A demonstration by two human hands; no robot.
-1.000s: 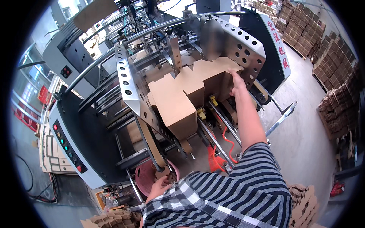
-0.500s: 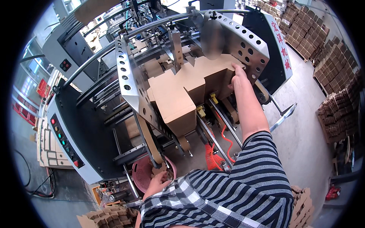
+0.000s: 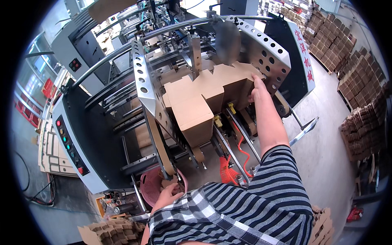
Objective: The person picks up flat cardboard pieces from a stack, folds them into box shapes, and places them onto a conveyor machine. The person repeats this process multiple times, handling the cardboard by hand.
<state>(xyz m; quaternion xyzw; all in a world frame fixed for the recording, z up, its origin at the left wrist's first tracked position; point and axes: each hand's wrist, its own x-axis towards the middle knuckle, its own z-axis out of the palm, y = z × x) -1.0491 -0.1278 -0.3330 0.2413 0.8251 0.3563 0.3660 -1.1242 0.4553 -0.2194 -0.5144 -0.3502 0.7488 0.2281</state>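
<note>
A thick stack of brown die-cut cardboard blanks (image 3: 192, 108), with stepped and notched edges, lies between two perforated metal side plates at the machine's front. My right hand (image 3: 258, 89) reaches to the stack's right end. Its thumb points up along the edge and is spread from the fingers, which bend against the side. Low at the left, my left hand (image 3: 169, 195) is at the rim of a pink basket (image 3: 150, 188), beside brown cardboard scraps (image 3: 168, 183). Its fingers are curled together, and what they hold, if anything, is hidden.
Perforated plates (image 3: 143, 81) flank the stack. Belts (image 3: 157, 143) and metal rods (image 3: 228, 153) stick out toward me, with an orange hose (image 3: 246, 157) below. A button panel (image 3: 70, 147) is at left. Cardboard stacks (image 3: 365, 130) line the right; more cardboard (image 3: 112, 232) lies near my feet.
The view has shifted slightly, so the machine and stack sit a little further right. Both hands keep nearly the same places, right at the stack's end, left at the basket.
</note>
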